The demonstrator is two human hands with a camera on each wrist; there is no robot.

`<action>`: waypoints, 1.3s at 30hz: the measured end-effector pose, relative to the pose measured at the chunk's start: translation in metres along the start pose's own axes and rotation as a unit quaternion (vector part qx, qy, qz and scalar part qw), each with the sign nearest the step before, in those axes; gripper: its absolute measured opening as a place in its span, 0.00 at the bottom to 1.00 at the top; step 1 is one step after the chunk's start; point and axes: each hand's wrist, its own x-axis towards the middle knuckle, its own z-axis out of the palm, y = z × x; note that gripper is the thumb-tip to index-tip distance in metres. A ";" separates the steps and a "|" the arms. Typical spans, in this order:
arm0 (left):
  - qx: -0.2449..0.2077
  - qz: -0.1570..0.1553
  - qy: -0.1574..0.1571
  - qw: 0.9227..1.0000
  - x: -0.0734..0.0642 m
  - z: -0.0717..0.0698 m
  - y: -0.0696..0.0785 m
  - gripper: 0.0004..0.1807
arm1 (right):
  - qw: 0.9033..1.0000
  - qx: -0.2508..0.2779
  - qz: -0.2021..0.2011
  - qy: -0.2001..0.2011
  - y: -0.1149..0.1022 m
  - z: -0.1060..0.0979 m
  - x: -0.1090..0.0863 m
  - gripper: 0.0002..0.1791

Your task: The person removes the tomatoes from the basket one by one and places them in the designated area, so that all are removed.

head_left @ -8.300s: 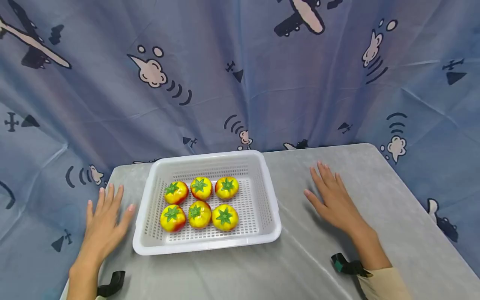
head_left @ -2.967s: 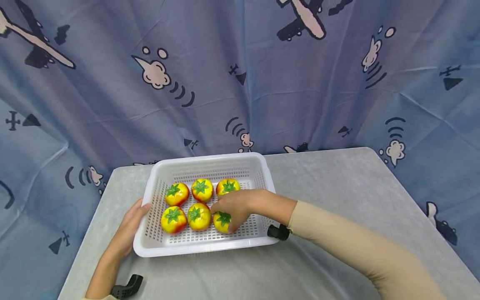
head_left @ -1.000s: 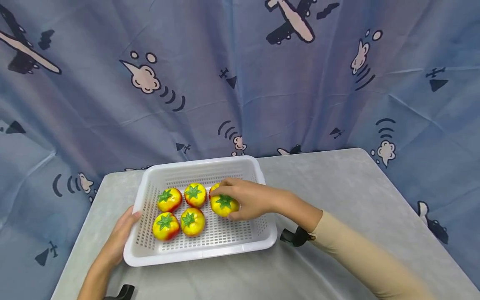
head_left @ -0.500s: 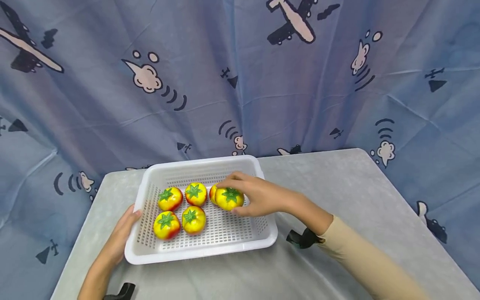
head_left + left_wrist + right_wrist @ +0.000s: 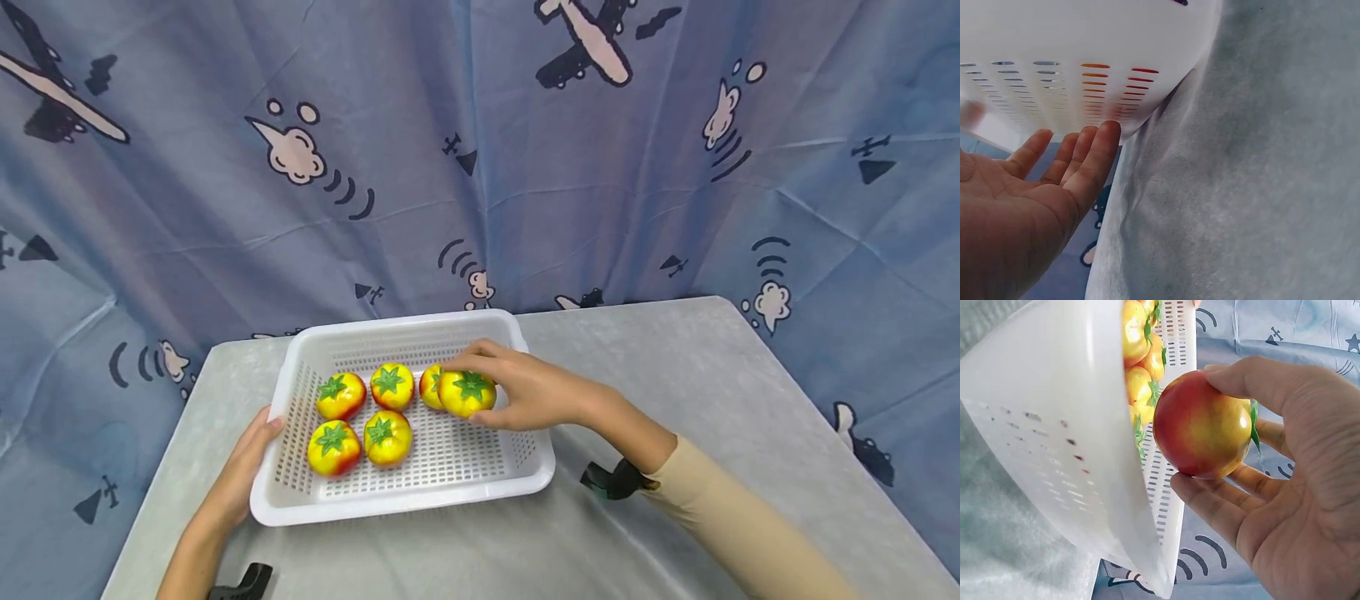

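My right hand (image 5: 525,387) pinches a yellow-and-red tomato (image 5: 467,395) with a green star-shaped top, between thumb and fingers. In the right wrist view this tomato (image 5: 1200,425) is raised at the rim of the white perforated basket (image 5: 405,502). My left hand (image 5: 243,471) holds the basket's left side, thumb over the rim. Seen from the left wrist, its fingers (image 5: 1094,156) reach the outer wall under the rim. Inside the basket lie several more tomatoes, among them one at front left (image 5: 333,448) and another partly hidden behind the held one (image 5: 430,387).
The basket stands on a table with a grey cloth (image 5: 675,358). Behind the table hangs a blue curtain (image 5: 405,192) printed with airplanes. Black wrist mounts (image 5: 615,481) sit on both wrists.
Both hands lay flat on the table at first. The left hand took the basket's side. The right hand gripped the front-right tomato, lifted it, and has drifted back and right with it.
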 end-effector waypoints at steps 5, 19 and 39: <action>-0.012 0.010 0.006 1.000 0.002 -0.001 -0.001 0.33 | 1.000 0.010 0.007 0.013 0.001 -0.006 -0.005 0.39; -0.012 0.013 0.006 1.000 0.009 0.002 0.001 0.33 | 0.997 0.015 0.019 0.075 0.013 -0.021 -0.016 0.38; -0.028 0.008 -0.001 1.000 0.003 0.003 -0.007 0.33 | 0.987 0.019 0.063 0.147 0.044 -0.021 -0.036 0.41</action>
